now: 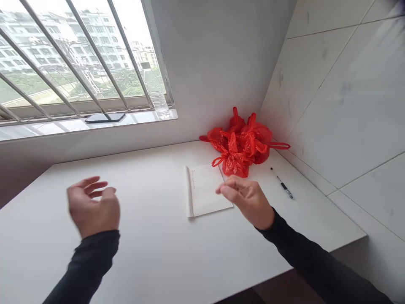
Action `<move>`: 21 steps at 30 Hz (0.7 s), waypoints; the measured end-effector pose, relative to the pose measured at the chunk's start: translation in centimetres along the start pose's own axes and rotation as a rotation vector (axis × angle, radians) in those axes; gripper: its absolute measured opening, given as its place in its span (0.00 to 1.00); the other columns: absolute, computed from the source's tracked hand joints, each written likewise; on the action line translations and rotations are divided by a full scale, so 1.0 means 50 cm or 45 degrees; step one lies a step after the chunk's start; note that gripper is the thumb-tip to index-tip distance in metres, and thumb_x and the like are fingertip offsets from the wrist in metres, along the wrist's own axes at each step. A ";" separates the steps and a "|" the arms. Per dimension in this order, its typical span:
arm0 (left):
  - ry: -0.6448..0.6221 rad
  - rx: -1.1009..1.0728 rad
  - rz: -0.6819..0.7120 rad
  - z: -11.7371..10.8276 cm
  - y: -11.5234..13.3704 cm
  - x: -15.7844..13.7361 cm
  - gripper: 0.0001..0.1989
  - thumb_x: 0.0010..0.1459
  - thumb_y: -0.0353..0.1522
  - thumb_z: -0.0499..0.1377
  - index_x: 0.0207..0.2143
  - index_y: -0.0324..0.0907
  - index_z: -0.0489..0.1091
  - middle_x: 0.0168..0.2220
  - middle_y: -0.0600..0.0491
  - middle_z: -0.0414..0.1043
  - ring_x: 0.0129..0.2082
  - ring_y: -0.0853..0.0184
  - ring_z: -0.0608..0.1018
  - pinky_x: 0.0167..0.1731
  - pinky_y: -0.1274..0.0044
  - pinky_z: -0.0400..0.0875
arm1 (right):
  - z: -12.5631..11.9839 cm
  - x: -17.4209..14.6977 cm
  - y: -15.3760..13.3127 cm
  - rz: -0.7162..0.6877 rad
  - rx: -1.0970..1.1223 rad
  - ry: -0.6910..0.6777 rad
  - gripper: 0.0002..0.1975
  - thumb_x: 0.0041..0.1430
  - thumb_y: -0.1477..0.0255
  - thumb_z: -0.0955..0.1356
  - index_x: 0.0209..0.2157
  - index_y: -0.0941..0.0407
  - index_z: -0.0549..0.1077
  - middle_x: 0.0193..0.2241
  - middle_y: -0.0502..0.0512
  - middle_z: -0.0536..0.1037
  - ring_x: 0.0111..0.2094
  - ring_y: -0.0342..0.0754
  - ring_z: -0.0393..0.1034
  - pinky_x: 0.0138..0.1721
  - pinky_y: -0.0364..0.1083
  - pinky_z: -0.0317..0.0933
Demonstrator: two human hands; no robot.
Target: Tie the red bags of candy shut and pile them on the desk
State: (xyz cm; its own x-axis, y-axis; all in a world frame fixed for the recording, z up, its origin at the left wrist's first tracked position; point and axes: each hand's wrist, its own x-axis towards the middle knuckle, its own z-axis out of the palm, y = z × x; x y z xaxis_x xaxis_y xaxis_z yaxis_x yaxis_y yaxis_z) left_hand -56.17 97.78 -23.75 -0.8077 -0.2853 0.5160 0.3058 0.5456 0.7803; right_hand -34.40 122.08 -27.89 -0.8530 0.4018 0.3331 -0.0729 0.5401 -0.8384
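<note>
My left hand (95, 207) hovers over the left part of the white table (145, 253), blurred a little. Its fingers are loosely bent and apart from the thumb, with nothing between them. Above the right edge of a notebook (209, 192), my right hand (248, 200) is curled, thumb and fingertips drawn together; no object shows in it. The notebook lies folded open to a pale page with a short line of small writing near its left side. Behind that hand sits a heap of knotted red plastic bags (242, 143); what they contain is hidden.
A black pen (285, 188) lies uncapped at the right, its cap (271, 169) beside the tip. On the windowsill are a dark phone-like slab (101, 118) and a clear plastic bottle (155, 93). A tiled wall (354, 101) bounds the table's right side.
</note>
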 end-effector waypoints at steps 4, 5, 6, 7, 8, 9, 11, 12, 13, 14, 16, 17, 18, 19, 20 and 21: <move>-0.172 -0.092 -0.018 0.121 0.030 -0.091 0.14 0.57 0.21 0.60 0.46 0.38 0.69 0.36 0.54 0.72 0.30 0.69 0.73 0.37 0.72 0.72 | 0.015 0.118 0.168 0.122 -0.412 0.233 0.16 0.61 0.70 0.70 0.50 0.59 0.75 0.49 0.65 0.75 0.54 0.62 0.66 0.57 0.63 0.60; -0.236 -0.110 0.016 0.148 0.034 -0.123 0.12 0.58 0.23 0.60 0.45 0.38 0.69 0.37 0.53 0.73 0.31 0.69 0.74 0.37 0.72 0.72 | 0.016 0.126 0.202 0.129 -0.480 0.235 0.17 0.61 0.71 0.70 0.52 0.59 0.74 0.50 0.64 0.74 0.55 0.61 0.66 0.58 0.64 0.58; -0.337 -0.131 0.076 0.169 0.036 -0.159 0.10 0.59 0.24 0.60 0.44 0.38 0.70 0.37 0.53 0.74 0.32 0.68 0.75 0.37 0.71 0.73 | 0.015 0.125 0.231 0.129 -0.536 0.226 0.17 0.62 0.71 0.71 0.52 0.58 0.74 0.48 0.61 0.75 0.54 0.60 0.67 0.58 0.64 0.58; -0.459 -0.154 0.154 0.183 0.037 -0.197 0.08 0.60 0.24 0.59 0.43 0.38 0.71 0.36 0.53 0.75 0.33 0.68 0.76 0.38 0.71 0.73 | 0.013 0.118 0.252 0.125 -0.579 0.206 0.15 0.63 0.72 0.70 0.51 0.57 0.74 0.47 0.58 0.75 0.52 0.58 0.68 0.58 0.63 0.58; -0.576 -0.172 0.239 0.191 0.035 -0.235 0.09 0.61 0.24 0.58 0.42 0.39 0.73 0.36 0.53 0.76 0.34 0.67 0.77 0.39 0.71 0.74 | 0.010 0.105 0.268 0.118 -0.609 0.181 0.12 0.64 0.72 0.70 0.49 0.57 0.74 0.45 0.56 0.76 0.51 0.56 0.69 0.57 0.62 0.59; -0.685 -0.184 0.332 0.193 0.030 -0.271 0.10 0.61 0.23 0.56 0.42 0.40 0.74 0.37 0.53 0.77 0.37 0.65 0.78 0.41 0.69 0.74 | 0.005 0.088 0.279 0.110 -0.630 0.156 0.10 0.65 0.73 0.69 0.48 0.57 0.74 0.43 0.55 0.76 0.49 0.54 0.69 0.57 0.61 0.59; -0.866 -0.179 0.501 0.184 0.013 -0.333 0.13 0.62 0.24 0.54 0.43 0.44 0.76 0.40 0.51 0.79 0.45 0.62 0.78 0.48 0.65 0.73 | -0.008 0.048 0.287 0.097 -0.642 0.112 0.10 0.63 0.77 0.67 0.45 0.57 0.75 0.40 0.55 0.77 0.46 0.54 0.70 0.55 0.60 0.59; -0.936 -0.162 0.569 0.176 0.002 -0.355 0.13 0.62 0.26 0.55 0.44 0.46 0.77 0.44 0.51 0.80 0.49 0.59 0.77 0.53 0.62 0.71 | -0.017 0.027 0.285 0.093 -0.635 0.089 0.11 0.61 0.79 0.66 0.44 0.56 0.76 0.39 0.55 0.78 0.45 0.54 0.70 0.55 0.59 0.60; -0.991 -0.139 0.621 0.168 -0.009 -0.372 0.14 0.62 0.28 0.56 0.46 0.47 0.77 0.48 0.50 0.79 0.53 0.56 0.75 0.57 0.58 0.67 | -0.025 0.006 0.279 0.090 -0.620 0.063 0.12 0.59 0.80 0.65 0.43 0.56 0.76 0.39 0.56 0.78 0.44 0.54 0.70 0.54 0.59 0.60; -1.032 -0.111 0.658 0.161 -0.021 -0.383 0.15 0.61 0.29 0.57 0.48 0.48 0.76 0.52 0.50 0.78 0.57 0.54 0.73 0.60 0.55 0.63 | -0.035 -0.016 0.270 0.089 -0.598 0.036 0.13 0.57 0.80 0.64 0.41 0.55 0.76 0.38 0.56 0.79 0.43 0.54 0.70 0.54 0.58 0.60; -1.072 -0.051 0.689 0.153 -0.038 -0.391 0.18 0.61 0.30 0.57 0.53 0.48 0.75 0.58 0.49 0.74 0.62 0.49 0.69 0.65 0.49 0.53 | -0.053 -0.055 0.245 0.093 -0.535 -0.034 0.11 0.57 0.78 0.64 0.39 0.54 0.76 0.38 0.54 0.79 0.41 0.53 0.71 0.49 0.55 0.64; -1.072 -0.021 0.687 0.151 -0.042 -0.390 0.18 0.61 0.30 0.56 0.53 0.46 0.74 0.59 0.48 0.73 0.63 0.48 0.68 0.66 0.47 0.49 | -0.062 -0.072 0.229 0.098 -0.496 -0.072 0.11 0.59 0.76 0.64 0.39 0.53 0.76 0.37 0.52 0.79 0.39 0.52 0.72 0.45 0.52 0.66; -1.061 0.004 0.676 0.151 -0.041 -0.389 0.18 0.62 0.30 0.55 0.53 0.45 0.74 0.58 0.46 0.73 0.64 0.47 0.67 0.66 0.46 0.47 | -0.070 -0.086 0.214 0.105 -0.458 -0.101 0.11 0.61 0.74 0.63 0.40 0.52 0.76 0.36 0.51 0.79 0.38 0.50 0.72 0.42 0.50 0.67; -1.045 0.022 0.662 0.151 -0.037 -0.389 0.17 0.63 0.29 0.54 0.52 0.43 0.74 0.57 0.45 0.73 0.63 0.46 0.66 0.65 0.46 0.47 | -0.077 -0.096 0.200 0.112 -0.425 -0.115 0.11 0.63 0.72 0.63 0.43 0.52 0.76 0.36 0.50 0.79 0.37 0.50 0.73 0.40 0.49 0.68; -1.030 0.030 0.647 0.151 -0.028 -0.390 0.17 0.63 0.29 0.53 0.53 0.42 0.74 0.56 0.43 0.73 0.63 0.47 0.67 0.65 0.48 0.49 | -0.082 -0.102 0.188 0.120 -0.401 -0.111 0.12 0.64 0.69 0.63 0.47 0.51 0.75 0.36 0.50 0.79 0.38 0.49 0.73 0.40 0.49 0.68; -1.025 0.028 0.638 0.151 -0.016 -0.394 0.18 0.63 0.29 0.53 0.54 0.41 0.72 0.56 0.42 0.73 0.61 0.48 0.68 0.64 0.50 0.54 | -0.085 -0.104 0.180 0.128 -0.386 -0.090 0.14 0.66 0.68 0.63 0.50 0.52 0.74 0.36 0.50 0.79 0.38 0.49 0.73 0.42 0.49 0.68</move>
State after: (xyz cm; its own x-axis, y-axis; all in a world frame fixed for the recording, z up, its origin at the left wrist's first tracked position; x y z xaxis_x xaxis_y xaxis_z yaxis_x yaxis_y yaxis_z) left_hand -44.29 108.90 -37.23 -0.6927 0.6106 0.3838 0.7080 0.4743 0.5232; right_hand -28.43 127.96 -35.32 -0.8827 0.4178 0.2152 0.1618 0.7001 -0.6955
